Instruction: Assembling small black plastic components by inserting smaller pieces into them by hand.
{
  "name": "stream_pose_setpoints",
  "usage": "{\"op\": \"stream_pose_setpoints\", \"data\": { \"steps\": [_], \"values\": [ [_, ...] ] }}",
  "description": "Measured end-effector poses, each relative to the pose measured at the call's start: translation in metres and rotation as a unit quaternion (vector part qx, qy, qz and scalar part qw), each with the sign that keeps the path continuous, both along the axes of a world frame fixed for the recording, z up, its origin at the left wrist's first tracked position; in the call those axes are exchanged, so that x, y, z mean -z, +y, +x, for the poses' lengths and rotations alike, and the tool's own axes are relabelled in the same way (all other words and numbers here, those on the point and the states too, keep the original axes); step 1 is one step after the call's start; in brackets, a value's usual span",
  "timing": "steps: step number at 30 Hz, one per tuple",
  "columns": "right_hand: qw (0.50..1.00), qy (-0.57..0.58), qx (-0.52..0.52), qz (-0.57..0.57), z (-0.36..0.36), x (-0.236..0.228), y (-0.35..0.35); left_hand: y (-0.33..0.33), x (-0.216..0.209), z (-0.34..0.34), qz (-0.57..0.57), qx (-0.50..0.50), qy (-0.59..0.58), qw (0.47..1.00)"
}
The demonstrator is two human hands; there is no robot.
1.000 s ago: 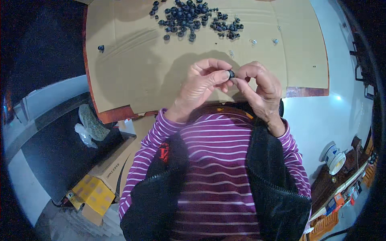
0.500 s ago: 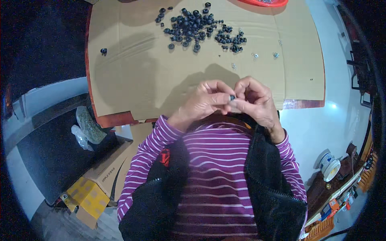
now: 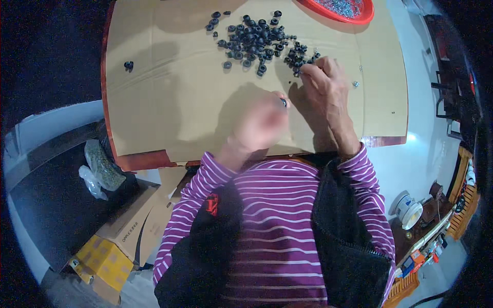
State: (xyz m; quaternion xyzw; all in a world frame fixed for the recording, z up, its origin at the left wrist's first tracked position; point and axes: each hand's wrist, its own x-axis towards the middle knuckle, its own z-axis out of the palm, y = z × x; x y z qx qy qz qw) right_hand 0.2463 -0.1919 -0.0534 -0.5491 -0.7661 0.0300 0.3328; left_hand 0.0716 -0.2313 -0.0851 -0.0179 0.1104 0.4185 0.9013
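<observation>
My left hand, smeared by motion, is closed around a small round black part with a pale centre, which shows at its fingertips. My right hand reaches forward with thumb and finger pinched at the near edge of a pile of smaller black pieces. Whatever lies between those fingertips is too small to make out. Left of that pile spreads a larger heap of black ring-shaped parts.
Cardboard covers the table. A red tray of small shiny metal pieces stands at the far right. A lone black part lies at the left, a small shiny piece right of my right hand. Cardboard boxes stand below left.
My hands have come apart. The right moved forward to the small black pieces; the left shifted slightly left and forward, keeping the black part. More of the red tray shows.
</observation>
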Motion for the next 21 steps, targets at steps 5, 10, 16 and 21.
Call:
{"op": "stream_pose_setpoints", "data": {
  "steps": [5, 10, 16, 21],
  "values": [
    [0.997, -0.073, -0.012, -0.004, -0.003, 0.007, 0.008, 0.002, 0.006, -0.005, -0.012, 0.018, -0.011, 1.0],
    [0.999, -0.031, -0.025, 0.01, 0.0, 0.005, 0.0, 0.002, 0.002, -0.004, -0.007, 0.011, -0.003, 1.0],
    [0.751, 0.582, -0.068, -0.306, 0.008, -0.016, -0.037, 0.001, -0.009, 0.001, 0.022, 0.006, 0.042, 0.999],
    [0.662, 0.681, -0.106, -0.295, 0.012, -0.017, -0.056, 0.003, -0.025, 0.007, 0.05, 0.023, 0.077, 0.995]
  ]
}}
